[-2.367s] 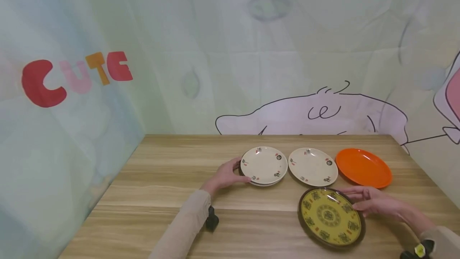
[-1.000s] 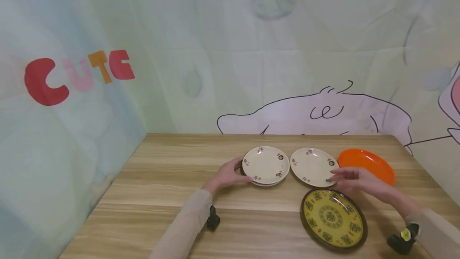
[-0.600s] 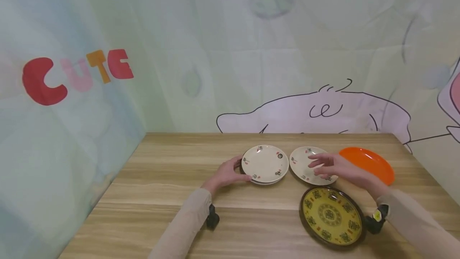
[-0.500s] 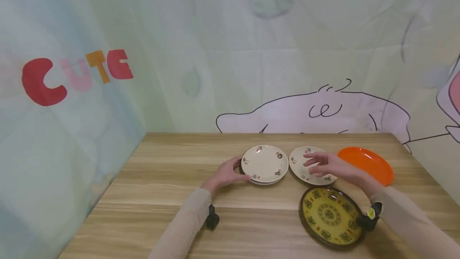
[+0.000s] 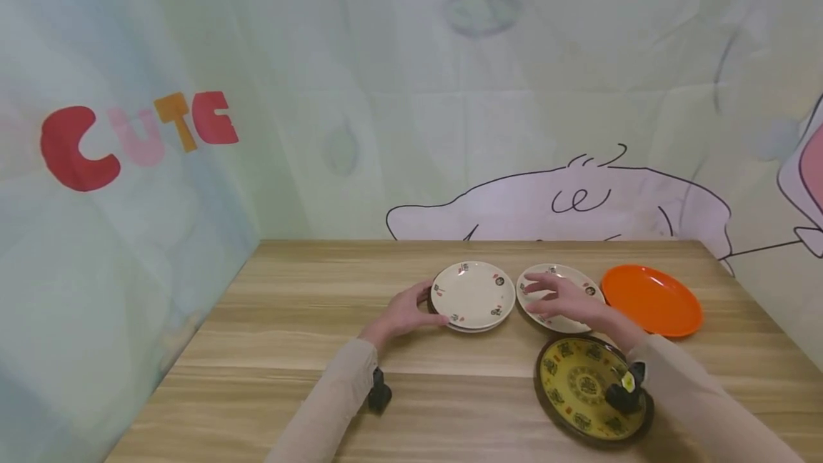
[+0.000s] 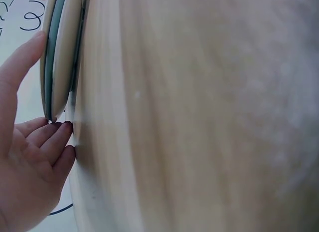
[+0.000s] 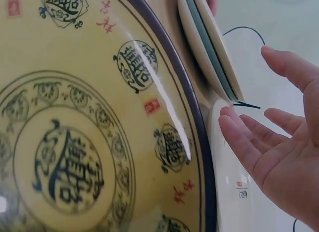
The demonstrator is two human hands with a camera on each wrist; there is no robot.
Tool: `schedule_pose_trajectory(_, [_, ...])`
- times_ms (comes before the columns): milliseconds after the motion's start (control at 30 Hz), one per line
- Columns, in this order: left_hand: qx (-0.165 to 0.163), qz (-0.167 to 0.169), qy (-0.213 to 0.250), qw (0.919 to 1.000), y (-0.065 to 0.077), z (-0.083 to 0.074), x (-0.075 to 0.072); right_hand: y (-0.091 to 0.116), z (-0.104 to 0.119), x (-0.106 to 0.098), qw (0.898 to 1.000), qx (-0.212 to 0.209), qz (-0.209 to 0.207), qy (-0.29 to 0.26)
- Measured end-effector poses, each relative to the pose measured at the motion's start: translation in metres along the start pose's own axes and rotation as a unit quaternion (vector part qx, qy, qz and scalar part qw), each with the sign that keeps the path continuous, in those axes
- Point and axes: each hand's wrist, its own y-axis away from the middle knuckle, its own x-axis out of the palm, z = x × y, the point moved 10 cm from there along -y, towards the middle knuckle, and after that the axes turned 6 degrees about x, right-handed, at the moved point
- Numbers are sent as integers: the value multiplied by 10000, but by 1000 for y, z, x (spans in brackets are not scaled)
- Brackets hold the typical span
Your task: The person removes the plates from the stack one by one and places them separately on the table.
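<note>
Toward nine o'clock the right hand is now shifted, fingers spread. Stacked plates are pinched by the left hand, apparently for steadiness.

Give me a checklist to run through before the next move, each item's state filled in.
1. Left hand at the rim of the stacked plates: ok, thumb in front, fingers round the left side.
2. Right hand free: ok, it holds nothing.
3. Right hand gripping the single white plate: not ok, it is only over it.
4. Yellow plate clear from above: not ok, the right wrist camera is over it.
5. Yellow plate apart from the white one: cannot tell, their rims look very close.
6. Orange plate unheld: ok.
</note>
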Motion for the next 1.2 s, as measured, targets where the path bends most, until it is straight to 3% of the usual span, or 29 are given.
schedule_pose_trajectory(267, [2,23,-149,9999,0,0,0,-13,3,4,9996,-229,-123,-67])
schedule_pose_trajectory(633, [8,40,-74,10000,-1,-1,1,-23,4,13,9995,-65,-141,-277])
schedule_pose_trajectory(1200, [34,49,144,9999,-5,-3,-4,-26,8,18,9992,341,2,203])
